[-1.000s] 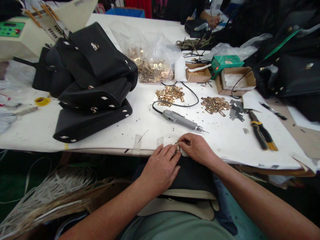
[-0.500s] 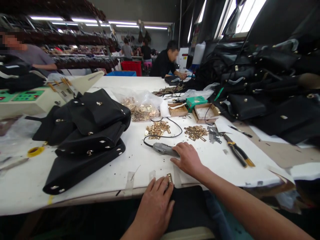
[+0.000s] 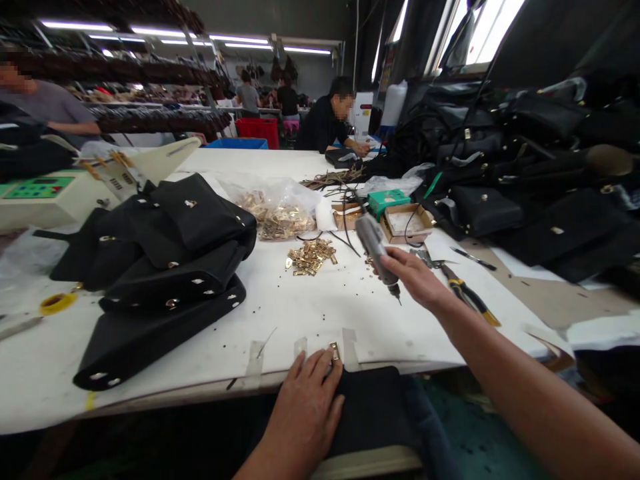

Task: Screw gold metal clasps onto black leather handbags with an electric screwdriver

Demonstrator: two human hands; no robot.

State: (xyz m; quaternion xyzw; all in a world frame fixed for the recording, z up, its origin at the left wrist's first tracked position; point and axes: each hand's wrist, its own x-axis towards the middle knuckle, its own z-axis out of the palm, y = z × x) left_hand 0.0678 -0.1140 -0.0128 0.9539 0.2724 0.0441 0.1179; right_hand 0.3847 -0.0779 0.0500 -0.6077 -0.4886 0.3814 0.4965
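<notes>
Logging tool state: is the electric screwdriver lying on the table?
No, the right hand holds the electric screwdriver up above the table.

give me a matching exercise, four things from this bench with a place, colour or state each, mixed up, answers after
1. screwdriver
2. tape
3. pliers
4. left hand

A. plain yellow
B. fingertips by a gold fitting
C. held in the right hand
D. black and yellow handles

Pairs: 1-C, 2-A, 3-D, 4-B
</notes>
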